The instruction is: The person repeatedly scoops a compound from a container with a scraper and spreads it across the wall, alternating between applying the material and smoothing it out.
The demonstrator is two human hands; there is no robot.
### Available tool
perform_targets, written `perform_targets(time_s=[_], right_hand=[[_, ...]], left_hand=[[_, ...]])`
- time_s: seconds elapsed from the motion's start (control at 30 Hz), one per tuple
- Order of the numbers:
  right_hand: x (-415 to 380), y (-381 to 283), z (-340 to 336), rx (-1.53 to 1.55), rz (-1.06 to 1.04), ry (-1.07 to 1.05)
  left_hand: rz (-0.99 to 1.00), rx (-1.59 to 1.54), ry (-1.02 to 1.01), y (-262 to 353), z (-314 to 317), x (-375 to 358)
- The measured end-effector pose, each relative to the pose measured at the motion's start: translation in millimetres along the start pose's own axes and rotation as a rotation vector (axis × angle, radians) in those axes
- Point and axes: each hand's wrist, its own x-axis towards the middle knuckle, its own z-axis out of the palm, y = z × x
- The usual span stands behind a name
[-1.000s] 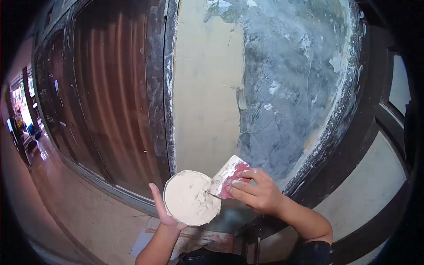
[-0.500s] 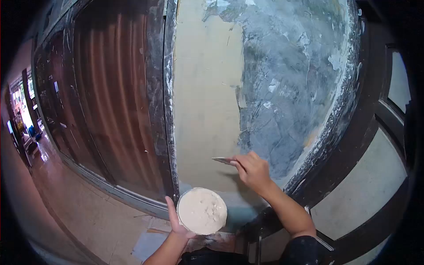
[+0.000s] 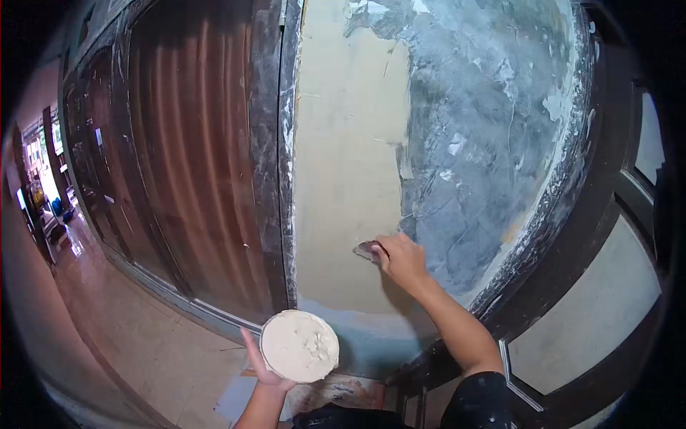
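My left hand (image 3: 266, 368) supports a round tub of cream-coloured putty (image 3: 299, 346) from below, its thumb up along the left side. The putty's surface is lumpy on the right. In my right hand (image 3: 402, 261) is a putty knife (image 3: 366, 250), its blade pointing left against the wall. Around the blade lies a smooth cream band of filler (image 3: 343, 179) that runs up the wall's left part. Right of that band the wall is bare, patchy grey-blue plaster (image 3: 479, 143). The fingers of my right hand wrap the knife's handle, which they mostly hide.
A dark-framed sliding glass door (image 3: 193, 171) with a reddish-brown curtain stands to the left. On the right is a dark panelled door (image 3: 586, 300) with pale panels. Paper sheets (image 3: 236, 397) lie on the tiled floor (image 3: 157, 343) below.
The putty knife has tilted and moved slightly up the wall in my right hand. My left hand and the tub have shifted left and a little down. The view has turned slightly.
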Motion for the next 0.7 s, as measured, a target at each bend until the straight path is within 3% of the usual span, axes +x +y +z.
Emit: perform_targets(time_s=[0.13,0.23,0.3,0.4,0.47,0.53,0.57,0.7], right_hand=[[31.9,-0.1,-15.1,-0.024,0.038,0.247],[28.9,-7.9,-25.2,0.033,0.048,0.288],[4.4,-12.1,-9.9,0.039,0.039,0.066],[-5.9,6.8,22.4,-0.041,-0.068,-0.055],[23.7,-2.7,-2.5,-0.070,0.036,-0.005],[46.7,-1.5,-24.9,0.029,0.047,0.298],[49.9,-4.4,-34.7,0.115,0.052,0.344],[1.4,5.3,5.5,0.072,-0.033,0.096]], left_hand=[[0.056,0.065,0.019,9.1,0.8,1.5],[0.041,0.006,-0.013,10.6,3.6,-0.2],[0.049,0.022,0.009,11.0,0.2,0.6],[0.043,0.003,0.000,10.9,-7.7,2.2],[0.054,0.026,0.039,10.2,-16.1,7.1],[0.062,0.003,0.075,10.2,-13.3,10.6],[0.056,0.007,0.048,10.0,-15.7,11.2],[0.066,-0.008,0.022,14.5,-6.0,8.3]])
